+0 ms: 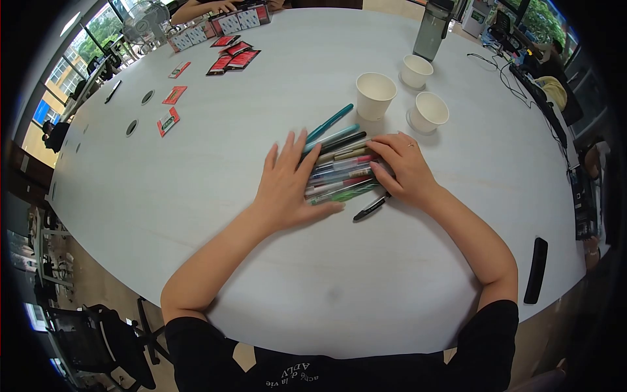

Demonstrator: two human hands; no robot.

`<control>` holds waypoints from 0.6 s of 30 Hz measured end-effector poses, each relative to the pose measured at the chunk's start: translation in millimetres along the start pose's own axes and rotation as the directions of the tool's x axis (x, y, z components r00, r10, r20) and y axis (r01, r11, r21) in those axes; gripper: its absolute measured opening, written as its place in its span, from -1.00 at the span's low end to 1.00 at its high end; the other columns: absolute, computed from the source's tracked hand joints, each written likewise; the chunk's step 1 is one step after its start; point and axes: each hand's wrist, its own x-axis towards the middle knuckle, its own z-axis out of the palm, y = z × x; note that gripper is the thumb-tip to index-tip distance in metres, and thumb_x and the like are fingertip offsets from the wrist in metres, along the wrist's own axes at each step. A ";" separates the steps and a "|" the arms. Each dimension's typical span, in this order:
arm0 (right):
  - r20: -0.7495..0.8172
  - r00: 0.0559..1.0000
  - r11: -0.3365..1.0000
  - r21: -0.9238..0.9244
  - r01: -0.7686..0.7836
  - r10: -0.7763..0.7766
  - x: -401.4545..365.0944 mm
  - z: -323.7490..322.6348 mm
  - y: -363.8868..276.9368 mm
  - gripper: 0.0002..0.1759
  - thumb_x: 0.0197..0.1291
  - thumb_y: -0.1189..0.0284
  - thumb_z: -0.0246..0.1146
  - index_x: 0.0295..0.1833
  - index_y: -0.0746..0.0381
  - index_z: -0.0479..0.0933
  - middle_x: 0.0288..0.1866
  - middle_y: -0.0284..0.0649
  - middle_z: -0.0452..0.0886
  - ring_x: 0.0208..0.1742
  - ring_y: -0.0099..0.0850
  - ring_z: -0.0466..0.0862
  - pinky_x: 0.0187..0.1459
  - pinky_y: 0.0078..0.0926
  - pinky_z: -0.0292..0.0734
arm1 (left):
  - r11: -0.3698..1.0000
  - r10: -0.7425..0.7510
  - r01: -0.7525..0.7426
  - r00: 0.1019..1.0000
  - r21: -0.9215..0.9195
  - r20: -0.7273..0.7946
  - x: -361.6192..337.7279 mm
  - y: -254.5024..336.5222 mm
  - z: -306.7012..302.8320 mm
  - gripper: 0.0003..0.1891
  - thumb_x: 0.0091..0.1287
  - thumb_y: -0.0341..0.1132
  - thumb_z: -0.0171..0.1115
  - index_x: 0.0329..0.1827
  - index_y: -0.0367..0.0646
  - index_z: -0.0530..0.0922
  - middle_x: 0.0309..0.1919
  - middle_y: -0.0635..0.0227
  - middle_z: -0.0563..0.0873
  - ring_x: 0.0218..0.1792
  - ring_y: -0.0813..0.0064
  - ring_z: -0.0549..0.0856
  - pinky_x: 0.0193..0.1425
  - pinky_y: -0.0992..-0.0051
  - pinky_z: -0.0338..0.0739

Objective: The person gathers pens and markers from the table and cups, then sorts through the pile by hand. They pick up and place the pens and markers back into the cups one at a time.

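Note:
Several pens and markers (341,173) lie side by side in a bunch on the table, some clear-barrelled, some dark, with pink and green ones among them. My left hand (282,189) rests against the bunch's left side, fingers spread, thumb along its near edge. At the opposite ends of the pens is my right hand (410,171), fingers apart and bent, touching them without a visible grip. A teal pen (330,123) sticks out at the far side. One black pen (371,208) lies apart at the near side, partly below my right hand.
Three white paper cups (376,97) stand beyond my right hand, near a grey-green bottle (432,31). Red packets (234,57) and cards (168,122) lie at the far left. A black strip-shaped object (536,270) is at the right edge. Another person's hand (222,6) is across the table.

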 end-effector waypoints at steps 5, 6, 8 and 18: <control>-0.034 0.999 1.000 0.002 -0.031 0.031 0.0 1.3 -0.2 -0.59 0.16 0.35 0.18 0.11 0.30 0.49 0.10 -0.13 0.50 0.14 -0.20 0.45 0.17 -0.20 0.22 | 0.987 0.060 -0.054 0.998 -0.151 0.032 0.4 -7.8 8.3 -0.01 0.05 0.28 0.34 0.35 -0.37 0.32 0.38 -0.17 0.25 0.43 -0.15 0.21 0.48 0.00 0.03; -0.027 0.999 0.999 -0.012 -0.030 0.029 0.0 0.5 -0.5 -0.58 0.16 0.35 0.17 0.11 0.30 0.49 0.09 -0.13 0.50 0.15 -0.20 0.44 0.17 -0.21 0.21 | 0.985 0.063 -0.059 0.998 -0.162 0.021 -0.5 -7.8 8.4 -0.03 0.05 0.27 0.35 0.34 -0.37 0.33 0.37 -0.16 0.27 0.41 -0.15 0.23 0.48 0.01 0.05; -0.001 0.999 0.999 -0.027 -0.045 0.045 0.0 -1.3 -0.7 -0.58 0.15 0.36 0.16 0.12 0.29 0.49 0.08 -0.13 0.49 0.15 -0.20 0.43 0.17 -0.23 0.21 | 0.980 0.071 -0.071 0.997 -0.184 -0.007 -0.7 -7.5 8.3 -0.05 0.06 0.24 0.36 0.32 -0.38 0.35 0.34 -0.16 0.30 0.39 -0.15 0.26 0.47 0.02 0.10; 0.081 0.992 0.995 0.010 -0.102 0.101 -0.5 -5.4 -0.1 -0.61 0.15 0.37 0.12 0.08 0.29 0.53 0.04 -0.15 0.49 0.13 -0.24 0.43 0.18 -0.25 0.20 | 0.987 0.014 -0.008 0.999 -0.162 0.032 0.4 -3.3 1.3 -0.10 0.07 0.24 0.37 0.34 -0.25 0.37 0.42 -0.14 0.19 0.40 -0.16 0.24 0.41 0.05 0.19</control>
